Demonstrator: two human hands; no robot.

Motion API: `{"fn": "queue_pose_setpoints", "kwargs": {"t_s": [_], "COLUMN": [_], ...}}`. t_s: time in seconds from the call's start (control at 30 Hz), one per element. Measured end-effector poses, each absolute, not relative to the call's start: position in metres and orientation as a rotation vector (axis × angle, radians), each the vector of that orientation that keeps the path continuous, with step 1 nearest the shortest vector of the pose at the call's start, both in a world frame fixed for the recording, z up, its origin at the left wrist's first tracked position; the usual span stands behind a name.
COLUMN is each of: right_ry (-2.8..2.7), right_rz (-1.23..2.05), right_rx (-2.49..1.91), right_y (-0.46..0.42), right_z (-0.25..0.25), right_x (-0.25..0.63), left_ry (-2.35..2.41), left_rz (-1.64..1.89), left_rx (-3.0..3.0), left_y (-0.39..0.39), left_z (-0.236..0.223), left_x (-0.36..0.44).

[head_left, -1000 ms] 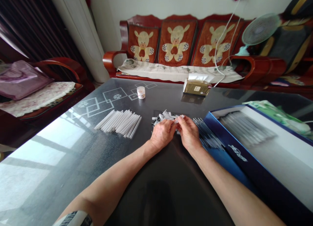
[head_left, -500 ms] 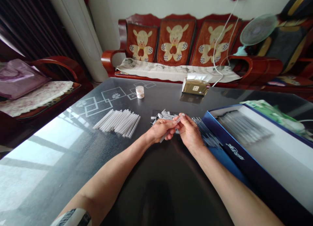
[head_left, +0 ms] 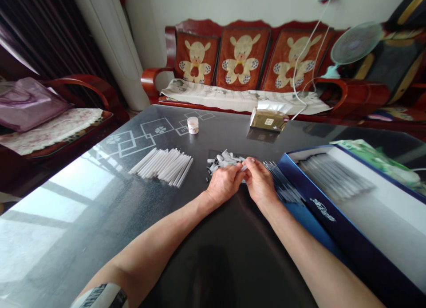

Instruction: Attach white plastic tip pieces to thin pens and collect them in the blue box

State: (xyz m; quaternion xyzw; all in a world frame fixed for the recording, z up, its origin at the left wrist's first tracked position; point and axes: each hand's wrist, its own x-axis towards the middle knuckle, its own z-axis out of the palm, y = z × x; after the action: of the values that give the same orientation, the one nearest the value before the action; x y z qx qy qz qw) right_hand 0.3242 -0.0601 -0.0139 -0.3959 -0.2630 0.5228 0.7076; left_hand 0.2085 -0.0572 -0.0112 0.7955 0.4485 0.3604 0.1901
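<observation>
My left hand (head_left: 224, 183) and my right hand (head_left: 259, 179) meet over the middle of the table, fingers closed around a slim whitish pen barrel (head_left: 244, 167). Only a short piece of it shows between the fingertips; the left hand covers the rest. Just beyond the hands lies a pile of small white and black pen parts (head_left: 224, 158). A bunch of white pen barrels (head_left: 163, 165) is spread to the left. Thin dark pen refills (head_left: 282, 183) lie beside my right hand, against the box.
A long blue box (head_left: 308, 197) with a white inside holds a row of pens (head_left: 336, 175) on the right. Behind it is a green plastic packet (head_left: 379, 159). A small round tub (head_left: 192, 125) and a tissue pack (head_left: 269, 118) stand farther back on the dark table (head_left: 199, 254).
My left hand has turned over, knuckles up, so the tube end that stuck out below it is now hidden. The whole view has shifted slightly.
</observation>
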Motion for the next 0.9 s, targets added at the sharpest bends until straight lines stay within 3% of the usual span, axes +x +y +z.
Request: {"fn": "queue_pose_setpoints", "kwargs": {"t_s": [0.1,0.37,0.5,0.67,0.9], "right_ry": [-0.579,-0.529,-1.01,-1.744,-2.01], "right_rz": [1.159,0.994,0.746,0.167,-0.121], "right_rx": [-0.877,-0.871,-1.079,-1.194,-1.218], "right_y": [-0.059,-0.044,-0.055,-0.066,-0.058], "right_z": [-0.013,-0.01,-0.021,-0.027,-0.033], "right_x": [0.326,0.369,0.361,0.352,0.357], "left_ry": [1.248,0.95,1.022,1.187,1.263], "left_rz": [0.999,0.925,1.082,1.2,1.279], "left_rx": [2.287,1.738,1.828,1.851,1.792], "left_y": [-0.058,-0.049,-0.045,-0.033,-0.021], "left_z": [-0.009,-0.008,-0.013,-0.021,-0.026], "left_x": [0.208,0.202,0.196,0.186,0.177]}}
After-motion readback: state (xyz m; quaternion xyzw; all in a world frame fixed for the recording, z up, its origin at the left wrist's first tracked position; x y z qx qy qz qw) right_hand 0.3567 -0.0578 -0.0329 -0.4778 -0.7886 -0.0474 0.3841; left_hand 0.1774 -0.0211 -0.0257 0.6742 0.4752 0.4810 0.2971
